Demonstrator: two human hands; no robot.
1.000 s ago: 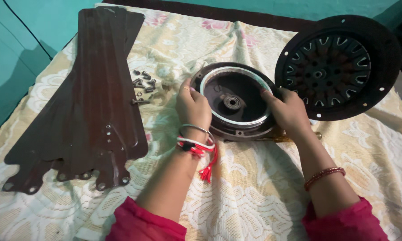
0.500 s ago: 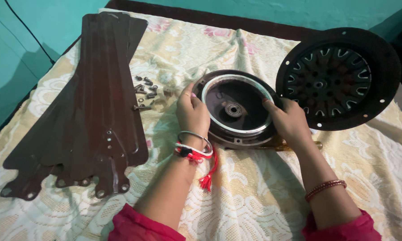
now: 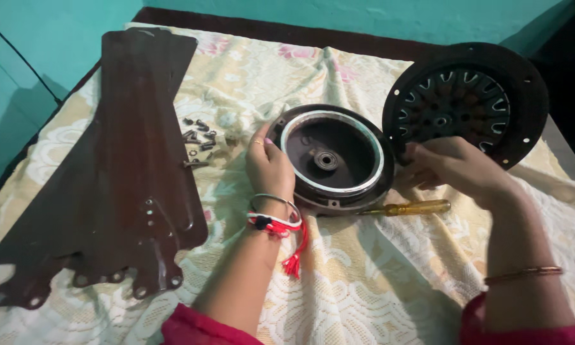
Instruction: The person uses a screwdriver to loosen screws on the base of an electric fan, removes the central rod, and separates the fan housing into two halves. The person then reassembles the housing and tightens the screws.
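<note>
Motor housing (image 3: 331,160): a round dark bowl with a pale inner ring is laid open side up on the patterned cloth (image 3: 377,275), near the middle of the bed — being round, no long axis is shown; its central bearing faces upward.
Left hand (image 3: 269,167): the left rim of the housing is gripped, fingers curled narrowly over the edge.
Right hand (image 3: 450,165): it is placed between the housing's right rim and the lower edge of the motor plate (image 3: 466,102); fingers are bent, and what they hold cannot be told.
Motor plate: a dark disc is propped tilted, its face turned toward the camera.
Screwdriver (image 3: 405,208): laid just below the housing, long axis left to right — yellow handle to the right.
Fan blades (image 3: 118,166): stacked at left, with loose screws (image 3: 199,135) beside them.
</note>
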